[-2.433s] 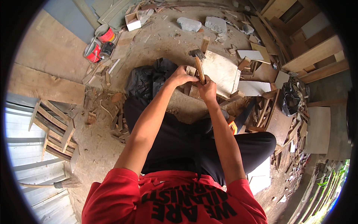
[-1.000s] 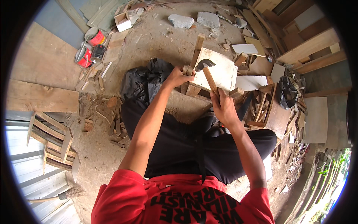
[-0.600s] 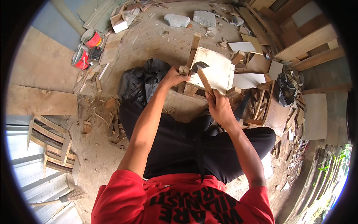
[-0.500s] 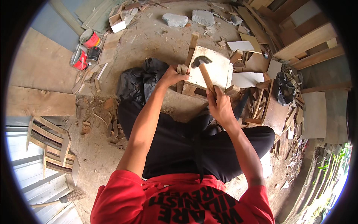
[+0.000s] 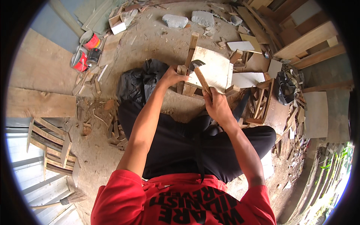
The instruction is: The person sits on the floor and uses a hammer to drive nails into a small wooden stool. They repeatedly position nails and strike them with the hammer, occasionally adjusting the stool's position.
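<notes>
The right hand (image 5: 217, 104) has its fingers clamped around the wooden handle of a claw hammer (image 5: 203, 79), whose dark head is over the left edge of a pale squarish board (image 5: 213, 69); from here I can't tell whether the two touch. Just left of that head, the left hand (image 5: 172, 76) is closed on a wood block (image 5: 182, 70), thumb toward the board, so there's little room between skin and steel. A wooden post (image 5: 192, 43) rises by the board's far left corner. A black plastic bag (image 5: 137, 84) crowds the left wrist, while a white panel (image 5: 248, 79) hems in the board's right side. Past the far edge, chip-strewn dirt floor (image 5: 161, 43) runs to two concrete chunks (image 5: 175, 21); paint cans (image 5: 79, 60) stand well apart, leftward.
</notes>
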The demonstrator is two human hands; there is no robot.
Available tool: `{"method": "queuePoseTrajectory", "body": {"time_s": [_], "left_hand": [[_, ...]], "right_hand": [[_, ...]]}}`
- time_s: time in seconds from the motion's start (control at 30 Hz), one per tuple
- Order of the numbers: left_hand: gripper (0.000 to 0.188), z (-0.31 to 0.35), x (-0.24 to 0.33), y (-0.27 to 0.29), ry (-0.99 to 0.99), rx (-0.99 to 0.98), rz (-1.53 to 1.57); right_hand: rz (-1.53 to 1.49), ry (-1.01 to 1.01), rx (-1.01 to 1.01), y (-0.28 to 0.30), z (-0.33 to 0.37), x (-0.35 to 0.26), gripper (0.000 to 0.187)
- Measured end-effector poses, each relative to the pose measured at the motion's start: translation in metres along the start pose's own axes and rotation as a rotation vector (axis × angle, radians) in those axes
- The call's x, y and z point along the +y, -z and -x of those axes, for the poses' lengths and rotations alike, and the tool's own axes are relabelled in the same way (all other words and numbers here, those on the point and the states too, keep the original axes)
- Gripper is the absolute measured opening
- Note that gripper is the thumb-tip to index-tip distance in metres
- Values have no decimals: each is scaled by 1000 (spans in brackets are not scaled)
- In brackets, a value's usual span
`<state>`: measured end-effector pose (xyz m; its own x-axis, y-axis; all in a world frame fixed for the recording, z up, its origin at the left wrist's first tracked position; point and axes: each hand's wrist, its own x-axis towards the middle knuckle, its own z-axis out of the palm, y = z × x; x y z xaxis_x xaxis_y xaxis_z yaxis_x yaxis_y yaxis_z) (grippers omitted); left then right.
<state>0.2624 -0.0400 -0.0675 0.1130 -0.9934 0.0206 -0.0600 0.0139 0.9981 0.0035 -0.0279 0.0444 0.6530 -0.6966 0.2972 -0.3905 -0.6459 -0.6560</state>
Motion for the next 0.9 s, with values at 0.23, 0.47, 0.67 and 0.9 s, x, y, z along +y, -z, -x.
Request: {"method": "queuePoseTrajectory", "body": {"time_s": [0.23,0.47,0.67,0.9], "left_hand": [[26,2,3,-4,26,39,18],[30,1,-4,-2,37,55,75],[29,4,2,-2,-34,32,64],[29,2,3,4,-58,-17,-66]], "right_hand": [[-39,-168,6,1,1,-9,20],[-73,-186,11,1,0,-19,21],[-18,-193,-20,2,-1,-15,22],[22,-114,-80,0,2,-2,23]]}}
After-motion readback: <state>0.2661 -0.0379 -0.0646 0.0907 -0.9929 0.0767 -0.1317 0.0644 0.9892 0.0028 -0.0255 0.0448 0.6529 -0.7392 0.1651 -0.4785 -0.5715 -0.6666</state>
